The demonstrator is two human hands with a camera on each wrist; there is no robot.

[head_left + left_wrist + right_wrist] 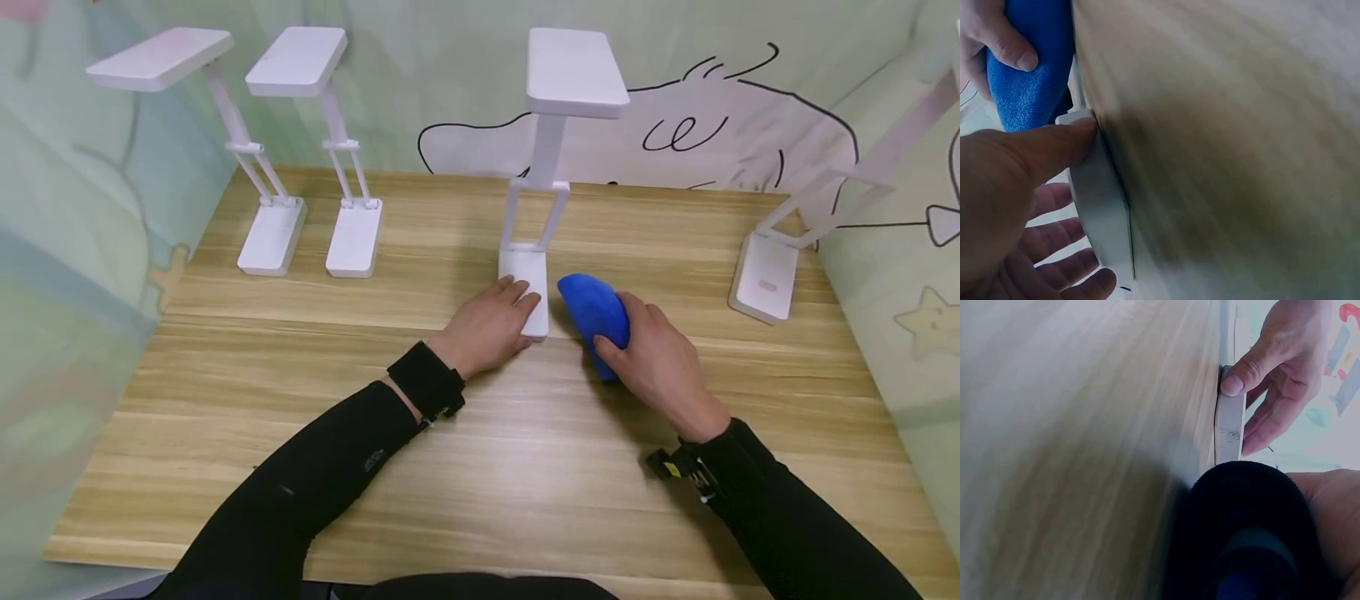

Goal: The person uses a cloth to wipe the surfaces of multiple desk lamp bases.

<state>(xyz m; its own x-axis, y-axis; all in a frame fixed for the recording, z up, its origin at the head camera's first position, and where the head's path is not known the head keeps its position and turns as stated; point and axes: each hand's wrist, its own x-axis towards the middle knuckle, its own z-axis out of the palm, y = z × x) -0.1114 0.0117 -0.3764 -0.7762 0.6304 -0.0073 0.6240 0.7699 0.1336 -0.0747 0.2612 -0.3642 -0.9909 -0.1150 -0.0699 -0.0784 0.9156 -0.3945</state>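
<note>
In the head view a white folding desk lamp (577, 71) stands upright near the middle of the table. My left hand (487, 327) holds its base (534, 323), fingers across the top and thumb at the near edge. The left wrist view shows that thumb (1063, 147) against the base's edge. Just right of the lamp, my right hand (663, 358) grips a folded blue cloth (596, 312) between thumb and fingers. In the right wrist view the cloth (1247, 512) looms dark and hides most of the right hand.
Two more white desk lamps (273, 237) (355, 237) stand at the back left. Another lamp (765, 275) stands at the right, its head cut off by the frame. The wooden table (525, 500) backs onto a wall (450, 100) with cartoon drawings.
</note>
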